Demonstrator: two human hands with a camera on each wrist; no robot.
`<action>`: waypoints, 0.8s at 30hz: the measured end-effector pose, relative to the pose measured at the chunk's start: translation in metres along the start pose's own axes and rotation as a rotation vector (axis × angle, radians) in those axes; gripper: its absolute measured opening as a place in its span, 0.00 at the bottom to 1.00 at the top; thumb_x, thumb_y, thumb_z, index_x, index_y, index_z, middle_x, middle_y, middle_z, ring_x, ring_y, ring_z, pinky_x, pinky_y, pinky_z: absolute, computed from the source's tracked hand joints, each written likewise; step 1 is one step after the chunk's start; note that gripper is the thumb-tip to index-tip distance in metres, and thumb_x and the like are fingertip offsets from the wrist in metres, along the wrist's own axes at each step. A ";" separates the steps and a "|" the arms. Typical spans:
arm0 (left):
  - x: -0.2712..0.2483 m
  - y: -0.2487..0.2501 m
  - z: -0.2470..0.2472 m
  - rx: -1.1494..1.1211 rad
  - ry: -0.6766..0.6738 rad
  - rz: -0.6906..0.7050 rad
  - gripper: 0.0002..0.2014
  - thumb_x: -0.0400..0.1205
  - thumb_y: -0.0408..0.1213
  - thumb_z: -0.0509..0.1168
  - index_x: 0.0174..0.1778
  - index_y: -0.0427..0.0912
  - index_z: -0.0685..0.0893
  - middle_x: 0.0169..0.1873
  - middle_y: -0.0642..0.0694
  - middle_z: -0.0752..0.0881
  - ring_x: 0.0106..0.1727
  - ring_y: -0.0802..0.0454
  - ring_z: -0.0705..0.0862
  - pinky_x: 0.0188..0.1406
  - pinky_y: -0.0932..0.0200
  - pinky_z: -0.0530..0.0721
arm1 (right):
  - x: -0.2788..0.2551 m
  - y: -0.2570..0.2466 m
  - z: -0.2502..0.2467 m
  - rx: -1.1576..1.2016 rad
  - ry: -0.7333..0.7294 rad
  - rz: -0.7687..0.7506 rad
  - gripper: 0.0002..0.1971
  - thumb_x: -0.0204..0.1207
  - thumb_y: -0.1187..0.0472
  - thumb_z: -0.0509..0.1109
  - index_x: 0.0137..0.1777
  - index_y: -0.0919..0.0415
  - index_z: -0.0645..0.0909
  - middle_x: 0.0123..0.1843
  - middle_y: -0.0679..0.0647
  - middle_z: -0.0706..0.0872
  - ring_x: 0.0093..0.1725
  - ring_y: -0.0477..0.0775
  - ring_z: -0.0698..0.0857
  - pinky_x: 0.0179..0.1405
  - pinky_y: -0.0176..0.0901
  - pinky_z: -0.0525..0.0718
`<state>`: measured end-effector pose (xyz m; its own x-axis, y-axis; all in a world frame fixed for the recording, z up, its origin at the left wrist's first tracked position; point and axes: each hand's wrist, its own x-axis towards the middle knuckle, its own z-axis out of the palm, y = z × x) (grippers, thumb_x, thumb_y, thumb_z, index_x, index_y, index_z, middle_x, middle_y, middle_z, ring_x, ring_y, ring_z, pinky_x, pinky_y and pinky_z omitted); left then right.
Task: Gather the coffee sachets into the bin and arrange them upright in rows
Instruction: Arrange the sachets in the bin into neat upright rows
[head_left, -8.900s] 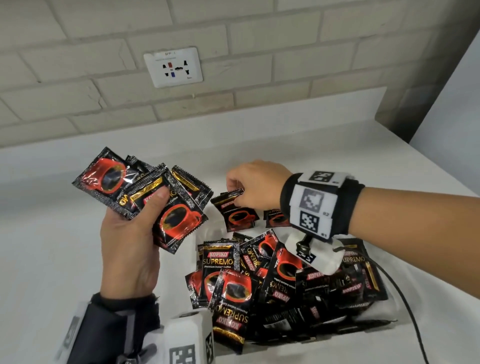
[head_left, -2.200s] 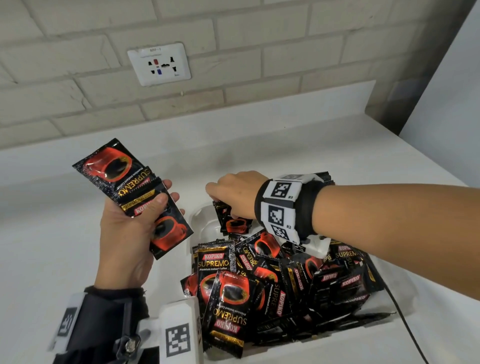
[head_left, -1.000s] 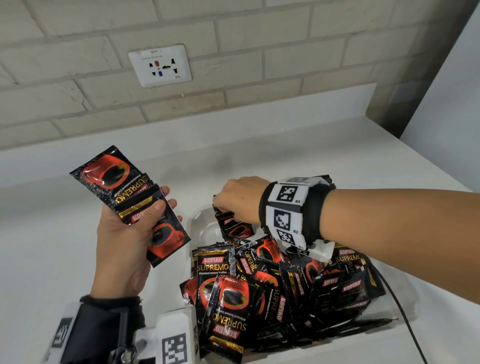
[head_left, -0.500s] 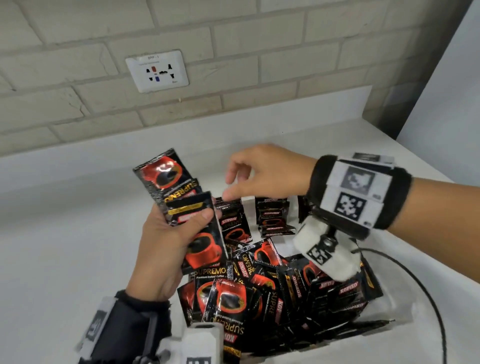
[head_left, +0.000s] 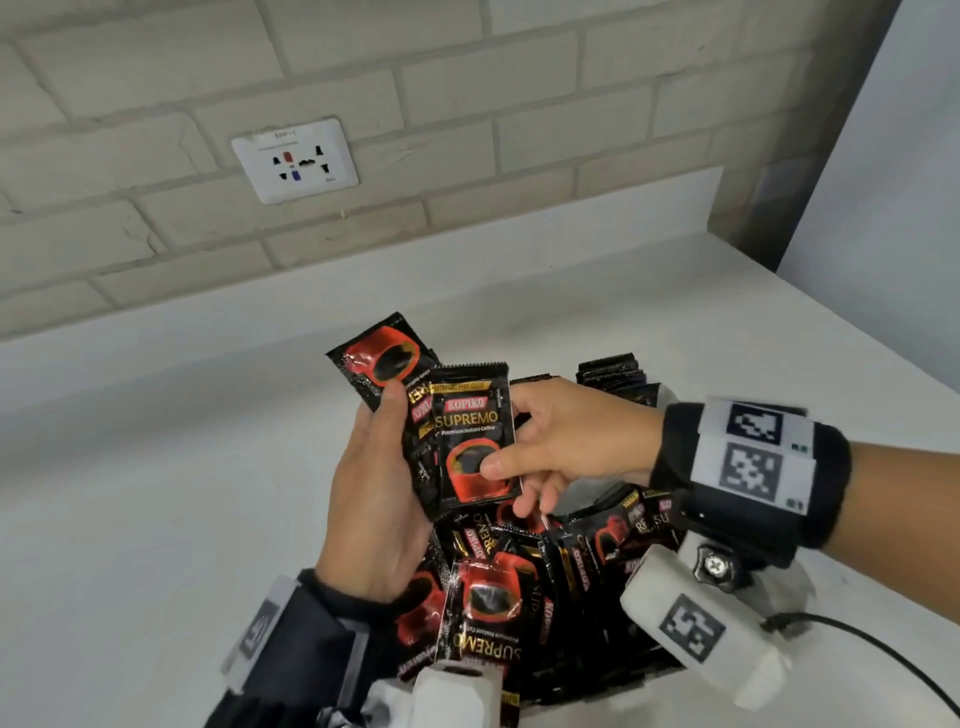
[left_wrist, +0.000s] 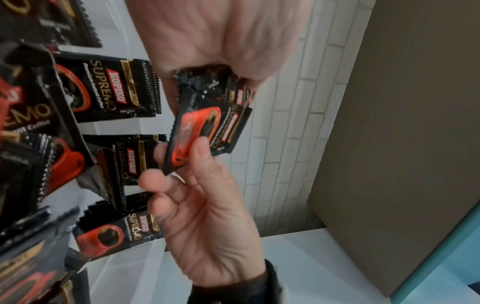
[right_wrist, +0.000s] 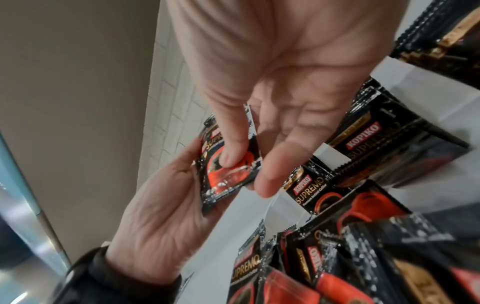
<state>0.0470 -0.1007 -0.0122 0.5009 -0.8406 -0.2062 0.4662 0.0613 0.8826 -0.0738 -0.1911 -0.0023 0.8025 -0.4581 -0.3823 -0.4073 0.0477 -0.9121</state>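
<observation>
My left hand (head_left: 384, 447) grips a small fan of black-and-red coffee sachets (head_left: 384, 358) above the bin, thumb across their fronts. My right hand (head_left: 524, 452) pinches the front sachet (head_left: 470, 436) of that fan, thumb on its printed cup and fingers behind it. The same pinch shows in the right wrist view on the front sachet (right_wrist: 228, 170). Below lies a loose pile of sachets (head_left: 498, 603) in the white bin (right_wrist: 233, 222). Short upright rows of sachets (head_left: 613, 371) stand at the bin's far end, partly hidden by my right hand.
The bin sits on a white counter (head_left: 182, 493) against a brick wall with a socket plate (head_left: 294, 160). A black cable (head_left: 872, 654) runs off to the right of the bin. A pale panel (head_left: 893, 182) stands at the right.
My left hand has carried its sachets rightward to above the bin. My right hand has risen from the far end of the bin and taken hold of the front sachet.
</observation>
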 end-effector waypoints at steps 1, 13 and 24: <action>0.000 0.000 0.000 0.009 0.000 -0.001 0.12 0.85 0.44 0.56 0.58 0.44 0.80 0.48 0.41 0.90 0.49 0.41 0.89 0.52 0.41 0.85 | -0.001 0.001 -0.001 0.007 -0.002 0.001 0.27 0.75 0.68 0.69 0.72 0.65 0.64 0.38 0.55 0.85 0.23 0.45 0.85 0.20 0.31 0.83; 0.001 0.004 -0.013 0.217 -0.020 0.116 0.15 0.63 0.34 0.72 0.45 0.47 0.82 0.41 0.45 0.91 0.44 0.44 0.89 0.46 0.44 0.87 | -0.026 -0.034 -0.037 -0.077 0.234 -0.231 0.12 0.72 0.66 0.70 0.56 0.64 0.81 0.57 0.62 0.87 0.55 0.58 0.86 0.63 0.55 0.81; -0.006 0.006 -0.002 0.344 -0.166 0.160 0.16 0.60 0.32 0.74 0.44 0.45 0.84 0.36 0.47 0.91 0.36 0.50 0.90 0.31 0.58 0.87 | -0.018 -0.040 -0.029 -0.306 0.177 -0.220 0.08 0.69 0.67 0.75 0.32 0.57 0.81 0.22 0.43 0.84 0.22 0.37 0.79 0.27 0.28 0.80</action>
<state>0.0483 -0.0941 -0.0063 0.4100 -0.9121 -0.0090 0.1072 0.0384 0.9935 -0.0852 -0.2102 0.0451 0.8080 -0.5752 -0.1277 -0.3670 -0.3219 -0.8727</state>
